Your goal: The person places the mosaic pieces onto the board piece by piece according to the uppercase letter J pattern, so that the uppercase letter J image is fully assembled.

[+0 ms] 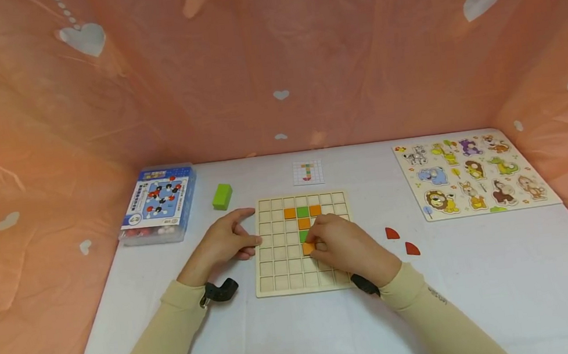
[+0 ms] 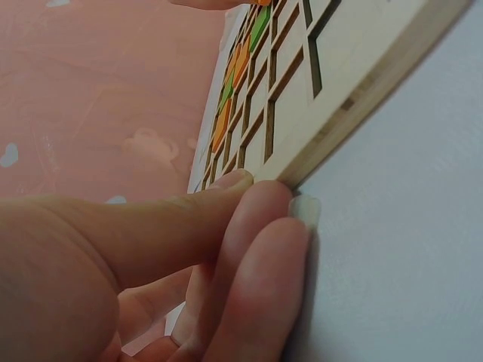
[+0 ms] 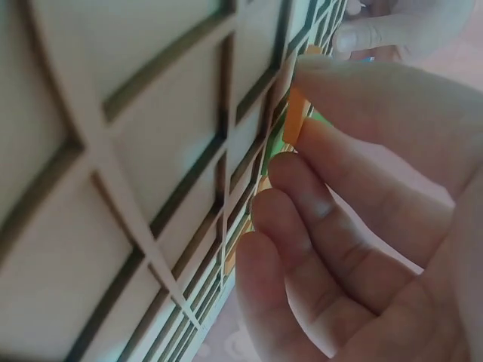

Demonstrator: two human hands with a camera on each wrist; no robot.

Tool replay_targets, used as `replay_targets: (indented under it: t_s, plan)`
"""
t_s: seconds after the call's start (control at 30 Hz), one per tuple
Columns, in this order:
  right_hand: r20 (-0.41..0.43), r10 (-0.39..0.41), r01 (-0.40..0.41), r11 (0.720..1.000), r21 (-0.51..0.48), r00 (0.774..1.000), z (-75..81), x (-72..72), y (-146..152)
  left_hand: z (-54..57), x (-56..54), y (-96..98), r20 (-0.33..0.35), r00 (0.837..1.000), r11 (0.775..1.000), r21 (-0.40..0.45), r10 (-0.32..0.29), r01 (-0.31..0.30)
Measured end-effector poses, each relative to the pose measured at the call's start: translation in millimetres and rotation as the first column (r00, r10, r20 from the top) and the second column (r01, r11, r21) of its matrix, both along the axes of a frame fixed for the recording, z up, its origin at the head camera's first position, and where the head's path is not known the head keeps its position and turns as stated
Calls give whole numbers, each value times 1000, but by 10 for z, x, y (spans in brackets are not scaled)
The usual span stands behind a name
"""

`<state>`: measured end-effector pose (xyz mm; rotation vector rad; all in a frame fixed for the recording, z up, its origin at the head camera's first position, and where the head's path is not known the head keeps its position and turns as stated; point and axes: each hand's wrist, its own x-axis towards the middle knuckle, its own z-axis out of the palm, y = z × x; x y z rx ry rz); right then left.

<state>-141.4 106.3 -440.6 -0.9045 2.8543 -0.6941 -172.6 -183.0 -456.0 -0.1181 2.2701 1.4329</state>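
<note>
A wooden grid board (image 1: 280, 268) lies on the table between my hands. My left hand (image 1: 225, 239) holds its left edge, thumb on the rim and fingertips against the side (image 2: 324, 154). My right hand (image 1: 341, 243) pinches an orange square tile (image 3: 296, 113) between thumb and index finger, tilted over a cell of the board. Above it in the same column sit a green tile (image 1: 303, 236), an orange tile (image 1: 304, 224) and another green tile (image 1: 302, 212). Orange tiles (image 1: 290, 213) flank that top green one on both sides. My right hand partly covers the lower right cells.
A pattern card (image 1: 307, 172) lies behind the board. Two red quarter-circle pieces (image 1: 392, 233) are to the right. Back left are a green block (image 1: 222, 197) and a boxed molecule kit (image 1: 158, 206). An animal puzzle (image 1: 475, 175) lies back right, and a pink curtain (image 1: 270, 56) surrounds the table.
</note>
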Motion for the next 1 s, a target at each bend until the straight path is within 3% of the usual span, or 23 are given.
replay_targets:
  t_s: [1.0]
  plan:
    - [-7, 0, 0, 1000, 18, 1000, -40, 0, -37, 2, -33, -13, -13, 1000, 999, -26, -23, 23]
